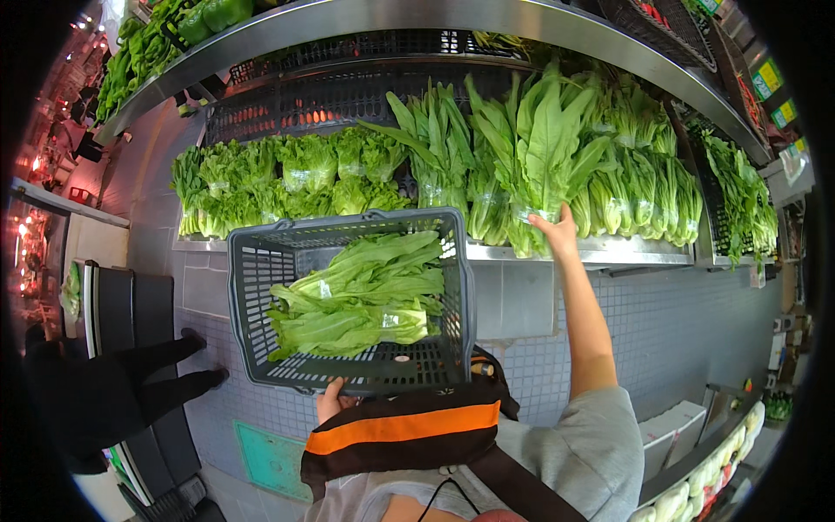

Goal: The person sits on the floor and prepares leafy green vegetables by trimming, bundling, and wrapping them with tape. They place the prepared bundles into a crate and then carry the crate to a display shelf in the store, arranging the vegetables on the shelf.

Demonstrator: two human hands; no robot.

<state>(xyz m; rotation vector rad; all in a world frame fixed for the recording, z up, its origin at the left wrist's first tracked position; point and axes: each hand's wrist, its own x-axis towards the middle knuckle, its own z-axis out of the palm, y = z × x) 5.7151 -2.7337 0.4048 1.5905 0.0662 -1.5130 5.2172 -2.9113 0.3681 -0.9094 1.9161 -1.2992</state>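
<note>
My right hand grips a taped bunch of long-leaf lettuce near its base, at the front of the vegetable shelf. Its leaves stand upright, fanned towards the back. My left hand holds the near rim of a dark grey plastic shopping basket in front of my body; part of that hand is hidden under the rim and strap. Inside the basket lie taped bunches of leafy greens, on their sides. Beside my right hand stand bundled green stalks.
Curly lettuce fills the shelf's left part. A curved steel ledge crosses above the shelf. At the left stands a person in dark clothes by dark cabinets. White boxes sit low at the right.
</note>
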